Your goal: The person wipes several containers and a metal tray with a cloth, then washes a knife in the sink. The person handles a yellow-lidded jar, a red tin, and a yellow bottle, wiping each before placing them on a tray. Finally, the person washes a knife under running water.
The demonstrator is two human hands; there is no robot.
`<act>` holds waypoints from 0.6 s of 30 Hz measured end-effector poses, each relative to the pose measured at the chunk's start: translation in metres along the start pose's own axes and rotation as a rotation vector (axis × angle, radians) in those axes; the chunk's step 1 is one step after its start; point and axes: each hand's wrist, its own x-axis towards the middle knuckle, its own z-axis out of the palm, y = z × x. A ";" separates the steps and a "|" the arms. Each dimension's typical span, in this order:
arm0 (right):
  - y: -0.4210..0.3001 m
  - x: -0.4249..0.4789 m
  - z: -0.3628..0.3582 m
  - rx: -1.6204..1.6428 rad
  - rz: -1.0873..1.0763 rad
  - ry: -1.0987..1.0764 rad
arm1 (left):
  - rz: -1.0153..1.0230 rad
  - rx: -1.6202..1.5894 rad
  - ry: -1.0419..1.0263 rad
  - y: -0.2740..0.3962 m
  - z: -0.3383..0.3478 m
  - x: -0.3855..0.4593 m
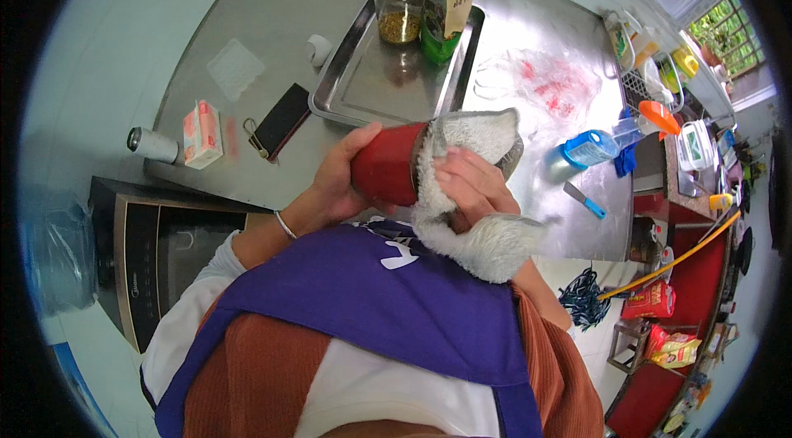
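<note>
My left hand [342,181] holds a red cylindrical container [385,164] on its side, close in front of my body. A fluffy white-grey cloth [433,203] wraps the container's right end, and my right hand [473,184] grips and presses it there. Part of a shiny surface shows behind the cloth. Beyond my hands lies a steel tray [365,88], on which stand a glass jar with a yellow lid [399,8] and a green packet [447,11].
On the metal table [272,11] are a black wallet-like case [283,121], a tissue pack [202,135], a white cylinder [154,145], a crumpled plastic bag [547,85], a blue spray bottle [591,148] and a blue-handled scraper [585,200]. A microwave [139,265] stands at left; a mop [586,299] is at right.
</note>
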 end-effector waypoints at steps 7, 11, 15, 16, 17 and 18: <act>-0.004 0.014 -0.005 -0.125 0.304 -0.089 | 0.210 0.098 0.114 -0.005 0.011 -0.017; -0.006 -0.014 -0.005 -0.140 0.424 -0.232 | 0.315 0.088 0.156 -0.007 -0.001 -0.014; -0.005 -0.023 -0.003 0.268 0.343 -0.107 | 0.252 0.074 0.121 -0.005 -0.006 -0.007; -0.005 -0.022 -0.001 0.240 0.328 -0.140 | 0.252 0.071 0.131 -0.007 -0.007 -0.006; -0.004 -0.019 0.000 0.231 0.317 -0.148 | 0.252 0.067 0.140 -0.011 -0.009 -0.004; -0.003 -0.016 0.001 0.221 0.308 -0.154 | 0.250 0.066 0.149 -0.014 -0.009 -0.003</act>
